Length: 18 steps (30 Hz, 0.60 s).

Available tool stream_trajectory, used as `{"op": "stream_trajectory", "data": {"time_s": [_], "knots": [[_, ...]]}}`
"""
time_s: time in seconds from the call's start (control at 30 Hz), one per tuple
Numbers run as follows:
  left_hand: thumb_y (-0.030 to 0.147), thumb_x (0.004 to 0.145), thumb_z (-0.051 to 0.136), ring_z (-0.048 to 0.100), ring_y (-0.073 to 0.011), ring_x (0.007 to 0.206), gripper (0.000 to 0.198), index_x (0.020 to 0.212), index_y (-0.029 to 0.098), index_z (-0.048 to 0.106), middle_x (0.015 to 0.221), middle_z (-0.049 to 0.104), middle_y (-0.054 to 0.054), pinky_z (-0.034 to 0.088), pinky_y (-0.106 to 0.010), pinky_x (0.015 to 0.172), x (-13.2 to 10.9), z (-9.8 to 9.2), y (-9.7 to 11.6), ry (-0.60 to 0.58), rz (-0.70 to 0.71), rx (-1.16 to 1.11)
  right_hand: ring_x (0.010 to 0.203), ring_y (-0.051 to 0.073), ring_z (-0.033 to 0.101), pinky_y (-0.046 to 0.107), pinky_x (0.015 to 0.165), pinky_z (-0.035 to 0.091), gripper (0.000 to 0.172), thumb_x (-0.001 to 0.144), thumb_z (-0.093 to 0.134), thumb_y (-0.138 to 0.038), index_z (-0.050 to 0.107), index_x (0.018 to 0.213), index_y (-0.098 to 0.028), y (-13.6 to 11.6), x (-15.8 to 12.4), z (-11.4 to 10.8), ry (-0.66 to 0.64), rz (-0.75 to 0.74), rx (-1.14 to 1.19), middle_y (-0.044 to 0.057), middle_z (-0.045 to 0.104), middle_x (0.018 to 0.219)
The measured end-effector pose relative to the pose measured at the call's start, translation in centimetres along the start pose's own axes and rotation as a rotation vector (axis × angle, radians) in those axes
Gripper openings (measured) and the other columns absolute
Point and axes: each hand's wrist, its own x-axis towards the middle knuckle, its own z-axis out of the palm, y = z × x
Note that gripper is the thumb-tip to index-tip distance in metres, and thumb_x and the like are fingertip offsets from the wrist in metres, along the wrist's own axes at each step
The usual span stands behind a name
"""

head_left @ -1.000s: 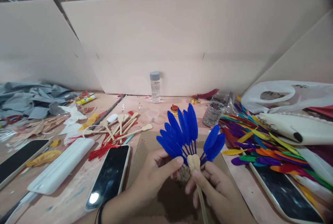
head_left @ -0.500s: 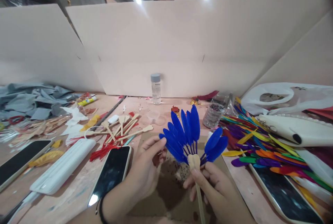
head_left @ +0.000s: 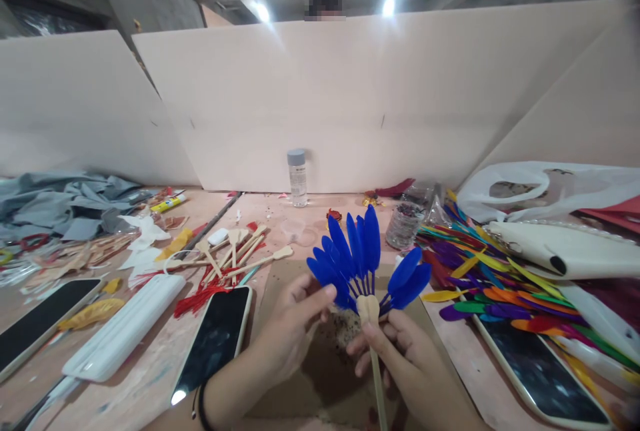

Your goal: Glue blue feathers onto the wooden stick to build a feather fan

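Note:
A feather fan stands upright in front of me, its blue feathers [head_left: 353, 244] spread from the heart-shaped head of a pale wooden handle [head_left: 369, 311]. A gap parts the left cluster from a pair of blue feathers on the right. My right hand [head_left: 407, 354] is closed around the handle just below its head, thumb in front. At the left side of the fan, my left hand [head_left: 295, 321] has its thumb and fingers closed on the lowest left feather; the fingertips behind it are partly hidden. Beneath both hands lies a brown cardboard sheet [head_left: 280, 384] with dark specks.
Several wooden handles [head_left: 235, 247] with red tassels [head_left: 200, 297] lie at left, near a phone [head_left: 215, 331] and a white power bank [head_left: 125, 327]. Colourful loose feathers [head_left: 520, 297] cover another phone [head_left: 545, 371] at right. A clear bottle [head_left: 297, 177] stands before the white partition [head_left: 300, 84].
My left thumb has moved from the tip of the left feathers inward and down onto the lowest one. The right hand keeps its hold; the camera view has tilted slightly up.

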Motion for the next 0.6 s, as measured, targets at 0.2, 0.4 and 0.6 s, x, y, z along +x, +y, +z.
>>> {"op": "stream_trajectory", "data": {"time_s": [0.2, 0.4, 0.6], "knots": [[0.033, 0.079, 0.089, 0.061, -0.0144, 0.068, 0.022, 0.091, 0.017, 0.081, 0.083, 0.077, -0.005, 0.047, -0.023, 0.058, -0.4, -0.3, -1.3, -0.079, 0.03, 0.122, 0.065, 0.021, 0.077, 0.023, 0.049, 0.044, 0.062, 0.082, 0.066, -0.08, 0.063, 0.09, -0.018, -0.3, 0.1, 0.0, -0.039, 0.038, 0.023, 0.012, 0.081, 0.086], [0.031, 0.083, 0.086, 0.07, -0.0177, 0.075, 0.017, 0.093, 0.018, 0.081, 0.084, 0.08, -0.006, 0.05, -0.024, 0.062, -0.4, -0.4, -1.5, -0.079, 0.057, 0.13, 0.063, 0.02, 0.076, 0.023, 0.047, 0.043, 0.066, 0.079, 0.067, -0.081, 0.063, 0.095, -0.017, -0.3, 0.4, 0.1, -0.033, 0.055, 0.056, 0.011, 0.08, 0.085], [0.033, 0.082, 0.087, 0.069, -0.0181, 0.071, 0.017, 0.089, 0.018, 0.081, 0.08, 0.079, -0.005, 0.052, -0.025, 0.061, -0.5, -0.3, -1.6, -0.069, 0.072, 0.143, 0.063, 0.021, 0.077, 0.023, 0.047, 0.043, 0.064, 0.081, 0.066, -0.08, 0.064, 0.092, -0.018, -0.4, 0.2, 0.0, -0.038, 0.054, 0.042, 0.011, 0.081, 0.085]]}}
